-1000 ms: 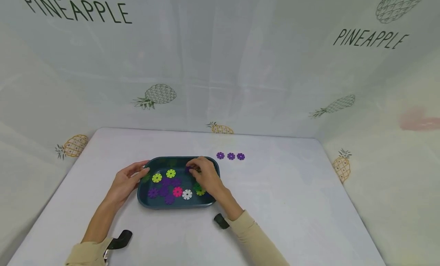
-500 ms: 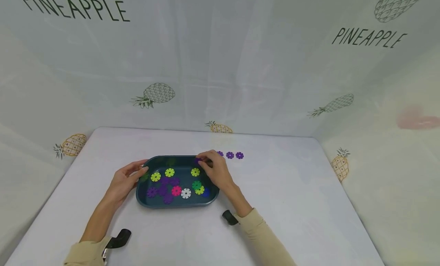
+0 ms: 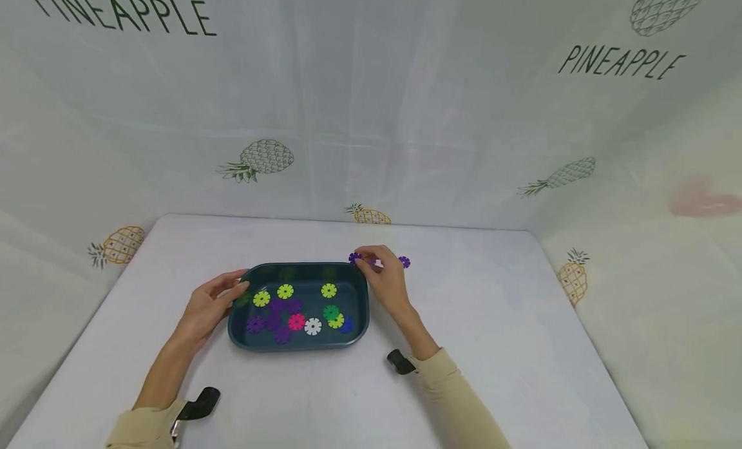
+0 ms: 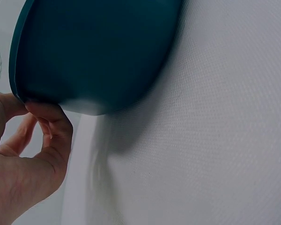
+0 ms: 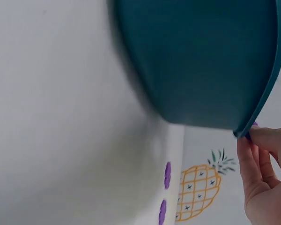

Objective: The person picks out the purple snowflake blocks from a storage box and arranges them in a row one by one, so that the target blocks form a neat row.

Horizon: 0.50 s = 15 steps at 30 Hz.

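Note:
My left hand (image 3: pixel 211 304) grips the left end of a dark teal tray (image 3: pixel 290 347), thumb over the rim and fingers outside. In the left wrist view, the fingertips and thumb of the left hand (image 4: pixel 33 154) meet at the tray's rim (image 4: pixel 14 61). My right hand (image 3: pixel 385 278) pinches a purple notched plastic disc (image 3: pixel 354 259) at the tray's far right corner. The right wrist view shows only a sliver of that disc, behind the tray's corner. A row of purple discs (image 3: pixel 404 262) lies on the table, partly covered by the right hand.
Inside the tray lie several purple discs (image 3: pixel 255 324), yellow discs (image 3: pixel 285 291), a pink disc (image 3: pixel 297 322), a white disc (image 3: pixel 313 326), a green disc (image 3: pixel 331 312) and a blue disc (image 3: pixel 346 325). A pineapple-print curtain (image 3: pixel 371 146) surrounds the white table (image 3: pixel 493 333).
My right hand has lifted the purple disc from inside the tray and carried it right and away from me, to the far right corner. The left hand keeps its hold on the tray.

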### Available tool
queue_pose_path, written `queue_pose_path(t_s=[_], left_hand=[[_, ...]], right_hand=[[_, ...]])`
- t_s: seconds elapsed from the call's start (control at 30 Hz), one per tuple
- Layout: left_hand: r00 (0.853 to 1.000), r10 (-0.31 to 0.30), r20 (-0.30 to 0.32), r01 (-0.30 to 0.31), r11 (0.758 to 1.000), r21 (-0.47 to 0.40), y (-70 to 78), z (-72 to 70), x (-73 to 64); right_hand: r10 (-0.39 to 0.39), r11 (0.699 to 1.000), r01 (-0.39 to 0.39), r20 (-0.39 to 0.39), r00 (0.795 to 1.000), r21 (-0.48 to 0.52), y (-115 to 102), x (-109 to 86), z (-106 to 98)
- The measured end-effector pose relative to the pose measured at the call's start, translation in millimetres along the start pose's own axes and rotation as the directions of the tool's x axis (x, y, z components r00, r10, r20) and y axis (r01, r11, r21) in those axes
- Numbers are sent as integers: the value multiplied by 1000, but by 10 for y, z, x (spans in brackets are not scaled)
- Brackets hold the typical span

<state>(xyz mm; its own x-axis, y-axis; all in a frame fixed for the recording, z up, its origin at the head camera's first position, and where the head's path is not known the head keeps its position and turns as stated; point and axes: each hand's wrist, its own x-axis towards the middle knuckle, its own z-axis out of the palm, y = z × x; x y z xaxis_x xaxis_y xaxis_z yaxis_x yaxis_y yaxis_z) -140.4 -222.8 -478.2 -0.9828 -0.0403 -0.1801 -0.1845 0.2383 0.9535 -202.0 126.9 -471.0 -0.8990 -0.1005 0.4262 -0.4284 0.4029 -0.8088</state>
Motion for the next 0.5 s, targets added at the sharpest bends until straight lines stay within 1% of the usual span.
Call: queue_pose_path(t_s=[0.17,0.27,0.5], left_hand=[[1000,16,2,-16,1000,-8,-17,-10,4],[1000,16,2,-16,1000,-9,-18,-8,2],[1000,12,6,-12,1000,-19,0,4,-7]], right_hand=[[19,1000,-20,-54,998,-9,112,30,-86],[41,999,-42,-82,996,-3,166,44,-153],[110,993,-115,-115,987,-34,292,71,-320]])
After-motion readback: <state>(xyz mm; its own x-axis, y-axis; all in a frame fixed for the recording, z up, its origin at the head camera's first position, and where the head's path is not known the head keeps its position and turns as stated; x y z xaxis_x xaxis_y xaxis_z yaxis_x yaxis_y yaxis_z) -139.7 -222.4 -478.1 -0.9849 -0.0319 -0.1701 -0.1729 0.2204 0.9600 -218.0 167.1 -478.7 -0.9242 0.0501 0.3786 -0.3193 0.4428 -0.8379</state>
